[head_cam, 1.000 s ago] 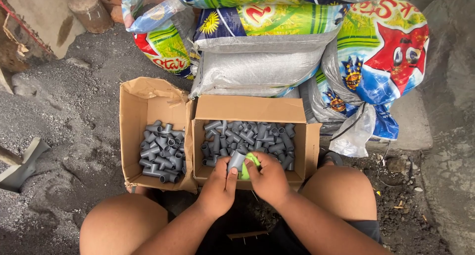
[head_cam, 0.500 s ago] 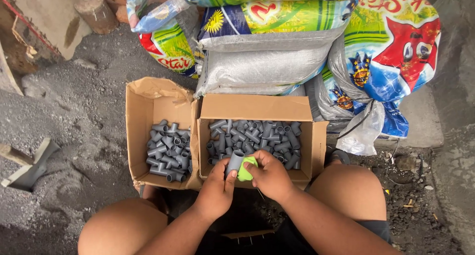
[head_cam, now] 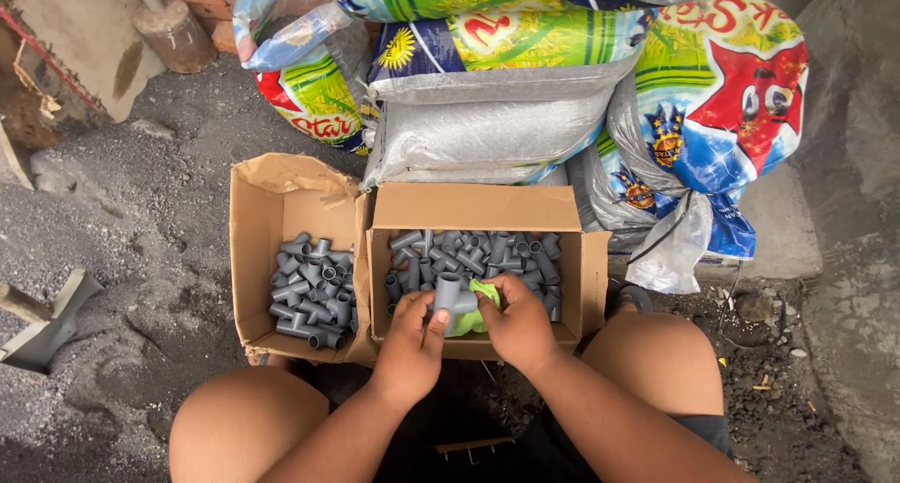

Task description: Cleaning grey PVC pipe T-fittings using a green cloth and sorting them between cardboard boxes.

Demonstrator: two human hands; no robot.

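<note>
grey plastic sits between both hands: a pvc tee fitting [head_cam: 452, 298] is pinched by the left hand [head_cam: 410, 345], fingers closed around its lower body, while the right hand [head_cam: 518, 325] presses a light green cloth [head_cam: 476, 307] against its side, fingers curled shut on the cloth. half a second ago the fitting lay lower and mostly covered by the cloth; now it stands upright with one open socket showing, so the wiping seems to have moved to another face. just beyond, the fitting hovers over the near edge of the right cardboard box [head_cam: 569, 260], full of grey fittings. the left cardboard box [head_cam: 251, 249] holds a smaller heap. farther back lie printed woven sacks [head_cam: 487, 131] on gravelly ground.
</note>
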